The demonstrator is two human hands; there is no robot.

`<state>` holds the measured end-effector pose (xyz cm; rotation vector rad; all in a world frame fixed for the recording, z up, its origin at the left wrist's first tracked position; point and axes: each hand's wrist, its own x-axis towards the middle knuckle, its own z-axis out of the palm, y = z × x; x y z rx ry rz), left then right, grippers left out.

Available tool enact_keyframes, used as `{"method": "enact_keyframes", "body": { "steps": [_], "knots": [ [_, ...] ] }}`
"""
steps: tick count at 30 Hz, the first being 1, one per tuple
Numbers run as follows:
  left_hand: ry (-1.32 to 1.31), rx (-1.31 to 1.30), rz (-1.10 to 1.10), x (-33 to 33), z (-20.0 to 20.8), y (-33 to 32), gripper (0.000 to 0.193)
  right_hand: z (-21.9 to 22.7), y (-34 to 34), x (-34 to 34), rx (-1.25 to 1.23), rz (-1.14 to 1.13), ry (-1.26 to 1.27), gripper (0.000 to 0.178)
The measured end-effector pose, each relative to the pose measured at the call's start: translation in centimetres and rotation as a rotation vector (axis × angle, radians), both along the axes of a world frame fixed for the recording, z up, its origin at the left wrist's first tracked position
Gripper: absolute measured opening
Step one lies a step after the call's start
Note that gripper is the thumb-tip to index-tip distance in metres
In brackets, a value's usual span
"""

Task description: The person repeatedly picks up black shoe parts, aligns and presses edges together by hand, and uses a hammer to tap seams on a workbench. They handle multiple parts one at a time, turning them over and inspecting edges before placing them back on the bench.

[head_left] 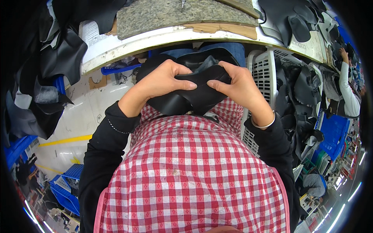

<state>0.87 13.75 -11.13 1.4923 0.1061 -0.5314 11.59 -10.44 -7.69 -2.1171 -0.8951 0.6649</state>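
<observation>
A black leather-like piece (202, 86) with a folded edge is held over my lap, in front of the table. My left hand (165, 79) pinches its upper edge from the left, thumb lying on the near face. From the right, my right hand (239, 83) grips the same edge, its thumb pointing toward the left one. A grey fuzzy lining (208, 63) shows behind the edge between the hands. The fingers behind the piece are hidden. More black material droops below and to the left of the hands.
Ahead is a white worktable (143, 42) bearing a speckled stone slab (171, 17). Black pieces pile up at the left (64, 54). A white plastic basket (264, 72) with black pieces stands close on the right. Another person's arm (344, 73) shows at far right.
</observation>
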Motion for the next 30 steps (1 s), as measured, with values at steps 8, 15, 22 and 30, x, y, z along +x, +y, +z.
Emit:
{"method": "enact_keyframes", "body": {
  "steps": [8, 15, 22, 30],
  "knots": [
    [-0.055, 0.051, 0.137, -0.7, -0.1, -1.7, 0.026, 0.3, -0.3, -0.2, 0.025, -0.068, 0.076, 0.034],
    [-0.060, -0.020, 0.223, -1.2, 0.4, -2.5, 0.031, -0.1, -2.5, 1.9, 0.339, -0.129, 0.650, 0.018],
    [-0.208, 0.104, 0.163, -1.0, 1.0, -2.7, 0.033, 0.0, -2.5, 3.4, 0.346, 0.111, 0.425, 0.019],
    [-0.213, 0.149, 0.138, -1.0, 1.4, -2.6, 0.030, 0.1, -2.5, 3.0, 0.333, -0.006, 0.481, 0.020]
  ]
}}
